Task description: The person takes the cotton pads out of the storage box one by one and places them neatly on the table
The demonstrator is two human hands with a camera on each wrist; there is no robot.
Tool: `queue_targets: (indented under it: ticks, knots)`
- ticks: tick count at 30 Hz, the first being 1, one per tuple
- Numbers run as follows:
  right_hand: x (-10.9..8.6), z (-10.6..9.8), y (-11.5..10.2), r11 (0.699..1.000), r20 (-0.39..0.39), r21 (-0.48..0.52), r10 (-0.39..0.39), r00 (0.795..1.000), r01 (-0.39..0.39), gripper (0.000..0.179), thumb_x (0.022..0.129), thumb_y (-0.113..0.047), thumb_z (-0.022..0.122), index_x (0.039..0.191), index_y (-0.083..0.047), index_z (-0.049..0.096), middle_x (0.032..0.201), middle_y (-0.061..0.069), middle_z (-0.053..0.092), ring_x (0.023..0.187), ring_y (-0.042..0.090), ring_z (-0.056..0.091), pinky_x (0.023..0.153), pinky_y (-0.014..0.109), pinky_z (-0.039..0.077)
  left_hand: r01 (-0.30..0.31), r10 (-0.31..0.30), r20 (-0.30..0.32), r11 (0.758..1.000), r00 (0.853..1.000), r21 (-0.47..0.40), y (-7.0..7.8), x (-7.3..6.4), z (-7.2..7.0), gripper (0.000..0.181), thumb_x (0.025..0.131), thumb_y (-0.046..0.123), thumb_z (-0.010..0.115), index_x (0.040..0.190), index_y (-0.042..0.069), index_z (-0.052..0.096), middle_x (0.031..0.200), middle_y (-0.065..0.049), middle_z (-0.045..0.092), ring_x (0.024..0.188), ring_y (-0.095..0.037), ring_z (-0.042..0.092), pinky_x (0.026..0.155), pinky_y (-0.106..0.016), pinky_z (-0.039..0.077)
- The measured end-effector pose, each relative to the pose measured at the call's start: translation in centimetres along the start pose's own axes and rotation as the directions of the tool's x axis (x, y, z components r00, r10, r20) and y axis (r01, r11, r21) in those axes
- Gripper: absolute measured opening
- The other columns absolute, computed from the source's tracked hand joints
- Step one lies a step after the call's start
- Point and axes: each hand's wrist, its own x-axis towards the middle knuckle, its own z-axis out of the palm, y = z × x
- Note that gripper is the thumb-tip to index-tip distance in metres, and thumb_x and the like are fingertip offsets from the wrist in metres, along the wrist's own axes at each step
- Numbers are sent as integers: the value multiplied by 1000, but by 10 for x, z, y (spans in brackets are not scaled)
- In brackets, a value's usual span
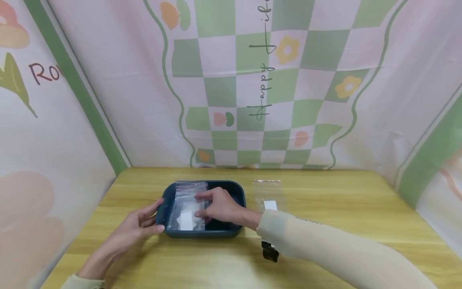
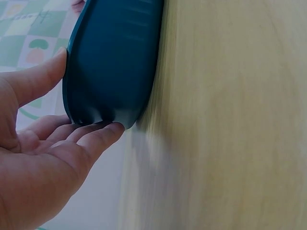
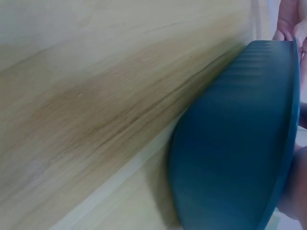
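Observation:
A dark blue oblong plastic basket [image 1: 223, 234] stands on the table. My left hand [image 1: 135, 226] grips its left end; the left wrist view shows the thumb [image 2: 45, 76] at the rim and the fingers against the end wall. Inside the basket, toward the left, lies a clear zip bag [image 1: 191, 192] with a white label [image 1: 186, 220]. Reaching in from the right, my right hand [image 1: 221, 206] is over the bag's right side, thumb and index finger spread apart. In the right wrist view the basket wall [image 3: 230, 143] hides most of this hand.
A second clear zip bag [image 1: 262, 192] with a white label [image 1: 270, 205] lies on the wooden table [image 1: 346, 208] to the right of the basket, partly behind the right sleeve [image 1: 306, 237]. A printed cloth [image 1: 249, 92] hangs along the table's back edge.

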Motion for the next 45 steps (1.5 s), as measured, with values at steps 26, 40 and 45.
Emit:
queue_targets:
  ticks: [26, 40, 45]
  knots:
    - [-9, -19, -16, 988, 28, -132, -73, 997, 76, 74, 87, -14, 89, 154, -13, 56, 102, 8, 80, 66, 29, 74, 51, 24, 46, -13, 13, 10, 1000, 1000, 17, -2, 1, 0, 84, 98, 2, 74, 163, -8, 21, 166, -30, 15, 143, -57, 33, 102, -25, 49]
    - [-19, -40, -37, 982, 3, -102, -160, 987, 160, 77, 88, -7, 87, 156, -7, 51, 65, 0, 73, 64, 32, 74, 51, 27, 53, 7, -7, 8, 1000, 1000, 23, 1, 0, 0, 85, 98, 3, 74, 163, -6, 21, 166, -29, 15, 143, -56, 33, 103, -26, 49]
    - [-25, -52, -40, 982, -11, -64, -180, 984, 179, 76, 88, -7, 86, 156, -6, 50, 67, -1, 74, 65, 34, 74, 53, 26, 53, 39, -39, -14, 998, 999, 49, 2, 1, 2, 85, 97, 5, 75, 164, -4, 23, 167, -27, 17, 143, -55, 34, 103, -25, 49]
